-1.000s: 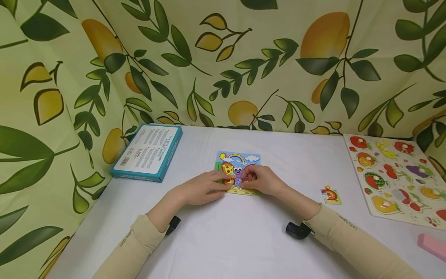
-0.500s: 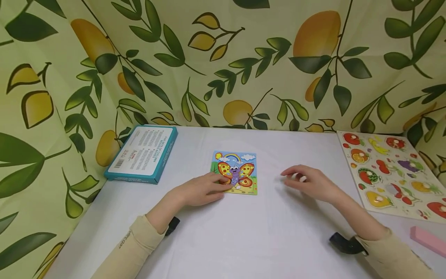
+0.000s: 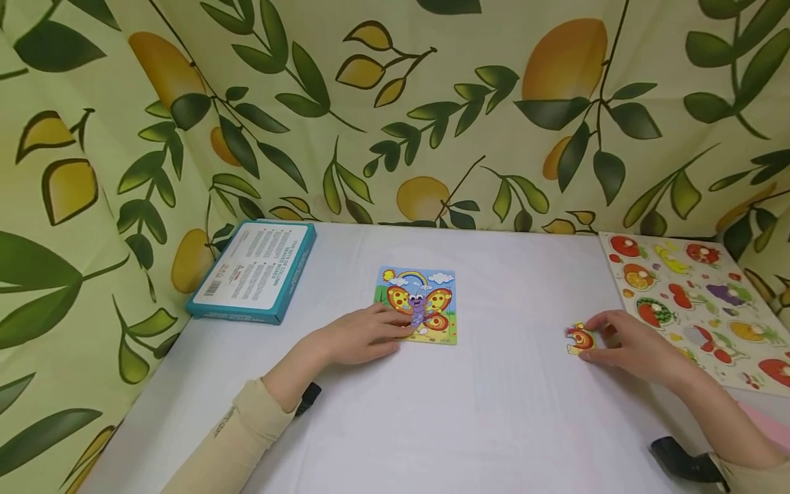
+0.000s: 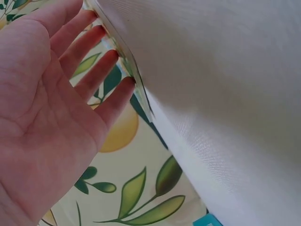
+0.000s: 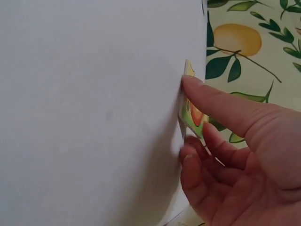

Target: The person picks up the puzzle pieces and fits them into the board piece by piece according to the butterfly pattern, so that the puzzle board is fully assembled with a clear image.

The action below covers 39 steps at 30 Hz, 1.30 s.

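Note:
A butterfly jigsaw puzzle with a rainbow and sun lies flat on the white table. My left hand rests on its lower-left part, hiding that corner; in the left wrist view the fingers are nearly straight, their tips touching the puzzle's edge. Off to the right, my right hand pinches a loose puzzle piece with a red-and-orange swirl between thumb and fingers. The right wrist view shows this piece edge-on, tilted slightly at the table surface.
A teal-edged box lies at the back left. At the right is a fruit puzzle board, partly behind my right hand. A pink block sits near the right edge, partly covered by my forearm. A patterned cloth hangs behind the table.
My right hand has left the butterfly puzzle, moved right across the table and taken hold of the loose piece. My left hand has stayed on the puzzle.

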Each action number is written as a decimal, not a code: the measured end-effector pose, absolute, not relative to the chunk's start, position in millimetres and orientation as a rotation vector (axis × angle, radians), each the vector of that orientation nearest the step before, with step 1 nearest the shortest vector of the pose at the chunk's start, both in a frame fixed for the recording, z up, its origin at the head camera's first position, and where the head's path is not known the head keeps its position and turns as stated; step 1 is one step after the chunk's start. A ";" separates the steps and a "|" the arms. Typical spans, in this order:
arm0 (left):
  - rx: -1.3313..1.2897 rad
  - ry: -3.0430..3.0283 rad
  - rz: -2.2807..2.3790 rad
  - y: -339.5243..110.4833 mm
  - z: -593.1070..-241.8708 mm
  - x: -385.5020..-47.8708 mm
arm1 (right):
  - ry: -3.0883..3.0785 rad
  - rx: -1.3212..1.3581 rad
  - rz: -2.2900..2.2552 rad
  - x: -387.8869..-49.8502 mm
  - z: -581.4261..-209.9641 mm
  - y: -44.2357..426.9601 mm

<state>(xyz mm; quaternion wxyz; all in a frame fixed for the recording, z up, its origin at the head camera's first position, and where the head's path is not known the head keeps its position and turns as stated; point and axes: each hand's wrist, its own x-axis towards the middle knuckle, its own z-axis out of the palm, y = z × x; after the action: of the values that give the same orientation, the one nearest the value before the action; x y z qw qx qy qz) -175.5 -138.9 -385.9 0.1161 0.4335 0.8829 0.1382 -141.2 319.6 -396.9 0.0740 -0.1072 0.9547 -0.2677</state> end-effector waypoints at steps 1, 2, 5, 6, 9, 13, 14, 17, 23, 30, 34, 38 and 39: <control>1.269 2.582 0.407 -138.4 -385.6 -175.7 | 2.861 -0.308 -0.815 -142.5 -396.1 317.2; 1.266 2.579 0.405 -138.1 -385.1 -175.9 | 2.856 -0.297 -0.836 -144.0 -395.3 313.1; 1.266 2.575 0.396 -137.4 -384.2 -176.7 | 2.824 -0.269 -0.971 -150.4 -393.2 291.4; 1.270 2.575 0.393 -137.3 -384.1 -177.1 | 2.783 -0.260 -1.058 -154.0 -392.8 281.2; 1.267 2.567 0.398 -137.2 -383.7 -178.1 | 2.609 -0.214 -1.296 -165.4 -391.7 244.6; 1.192 2.541 0.419 -137.1 -383.6 -178.1 | 2.417 -0.165 -1.429 -180.7 -392.1 195.4; 1.171 2.536 0.421 -137.0 -383.5 -177.9 | 2.407 -0.178 -1.423 -184.2 -392.9 185.1; 1.136 2.528 0.425 -136.7 -383.4 -177.4 | 2.392 -0.215 -1.411 -193.1 -395.0 161.3; 1.138 2.525 0.421 -136.5 -384.5 -176.8 | 2.361 -0.244 -1.388 -204.3 -401.2 138.8; 1.177 2.541 0.401 -135.9 -384.8 -176.0 | 2.416 -0.286 -1.346 -205.2 -402.1 131.6; 1.183 2.546 0.376 -135.9 -384.6 -175.8 | 2.463 -0.343 -1.306 -204.8 -401.1 130.2; 1.176 2.544 0.366 -135.8 -384.3 -176.0 | 2.517 -0.368 -1.252 -205.2 -400.2 130.9; 1.175 2.543 0.366 -135.7 -384.2 -176.0 | 2.529 -0.369 -1.240 -205.4 -400.2 131.0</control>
<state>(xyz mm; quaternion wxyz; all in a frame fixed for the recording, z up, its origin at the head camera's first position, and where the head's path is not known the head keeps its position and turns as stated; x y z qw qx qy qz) -176.0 -135.7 -384.2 0.1574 0.4106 0.8890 0.1279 -205.4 131.0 -400.2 0.1500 -0.1286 0.8802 -0.4316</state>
